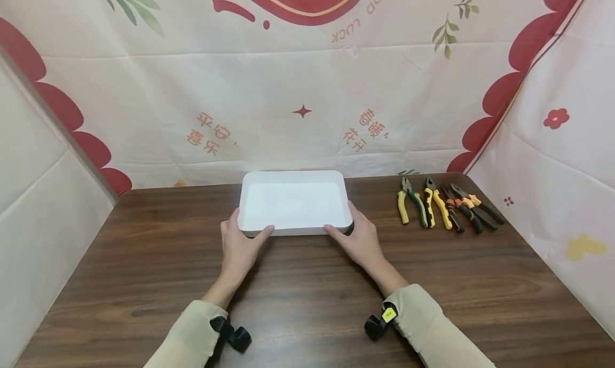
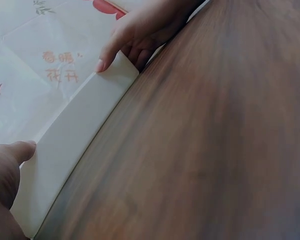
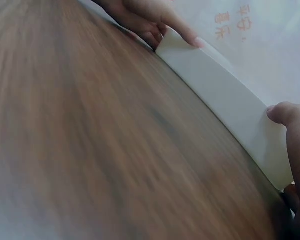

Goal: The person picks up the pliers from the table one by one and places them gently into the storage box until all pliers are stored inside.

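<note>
A shallow white rectangular tray (image 1: 295, 203) with rounded corners is at the back middle of the table, and nothing lies in it. My left hand (image 1: 239, 250) grips its near left corner, thumb over the front rim and fingers along the side. At the near right corner my right hand (image 1: 360, 242) holds it the same way. Both wrist views show the tray's front wall (image 2: 72, 132) between the two thumbs, its lower edge right by the tabletop. Fingers at the far side of each corner are partly hidden by the tray.
Several pliers (image 1: 428, 203) with yellow, green, orange and black handles lie side by side at the table's back right. The brown wood-grain table (image 1: 307, 298) meets a printed white cloth (image 1: 288, 90) behind, with white cloth walls at left and right.
</note>
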